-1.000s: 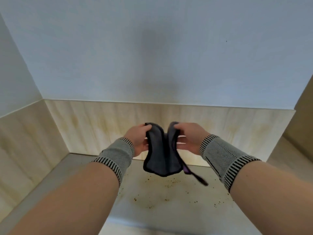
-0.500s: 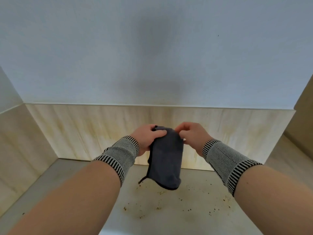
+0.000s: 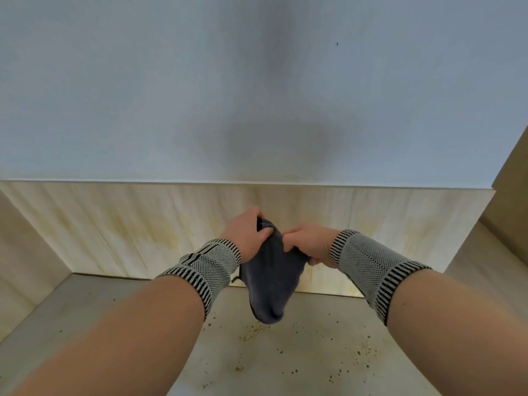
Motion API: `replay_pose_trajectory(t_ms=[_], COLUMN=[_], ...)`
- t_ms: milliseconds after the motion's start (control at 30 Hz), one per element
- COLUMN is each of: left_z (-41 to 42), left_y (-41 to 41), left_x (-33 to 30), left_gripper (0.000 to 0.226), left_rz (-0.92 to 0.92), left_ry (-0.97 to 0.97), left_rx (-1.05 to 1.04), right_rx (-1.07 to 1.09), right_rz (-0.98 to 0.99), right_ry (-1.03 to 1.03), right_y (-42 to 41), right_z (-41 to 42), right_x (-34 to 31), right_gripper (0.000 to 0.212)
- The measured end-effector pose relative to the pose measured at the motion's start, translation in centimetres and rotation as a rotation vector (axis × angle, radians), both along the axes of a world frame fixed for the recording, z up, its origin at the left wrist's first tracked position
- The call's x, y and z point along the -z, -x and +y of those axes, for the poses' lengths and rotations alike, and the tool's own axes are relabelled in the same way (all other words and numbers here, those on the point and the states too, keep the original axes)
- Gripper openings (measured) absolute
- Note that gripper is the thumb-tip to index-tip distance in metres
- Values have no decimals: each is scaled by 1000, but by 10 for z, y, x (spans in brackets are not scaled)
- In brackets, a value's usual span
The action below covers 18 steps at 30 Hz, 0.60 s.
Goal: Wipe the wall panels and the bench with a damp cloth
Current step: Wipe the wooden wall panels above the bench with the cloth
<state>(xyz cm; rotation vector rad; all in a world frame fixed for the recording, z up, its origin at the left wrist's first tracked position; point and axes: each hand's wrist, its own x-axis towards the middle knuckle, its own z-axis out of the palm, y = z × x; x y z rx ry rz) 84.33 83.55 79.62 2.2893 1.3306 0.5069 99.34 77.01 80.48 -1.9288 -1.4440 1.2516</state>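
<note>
Left hand [image 3: 246, 235] and right hand [image 3: 307, 244], fingers curled, seemingly pinching.

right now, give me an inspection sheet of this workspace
surface: bench pale, scattered with brown crumbs, thickest front and right
job's things: dark grey cloth bunched, hanging in the air above the bench; wall panels show yellowish streaks
clutter: nothing seen besides the crumbs
grippers: left hand and right hand both grip the cloth's top, fingers curled into it; striped wrist sleeves on both arms
cables: nothing seen
surroundings: plain pale wall above the panels, with a shadow and one small dark speck
</note>
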Motion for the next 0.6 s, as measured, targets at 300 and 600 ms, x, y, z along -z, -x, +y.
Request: replay_pose_trajectory(t_ms=[300,600], left_z=[4,12], left_y=[-72,-94], left_x=[-5,-10], left_gripper=[20,30], left_rz=[-341,-874], left_ry=[200,862], left_rx=[-48,-309], right_rx=[511,424], right_rz=[238,857], right_ry=[-441,-92], right_y=[-69,-97], right_z=[12,0], right_x=[26,31], right_gripper=[32,36])
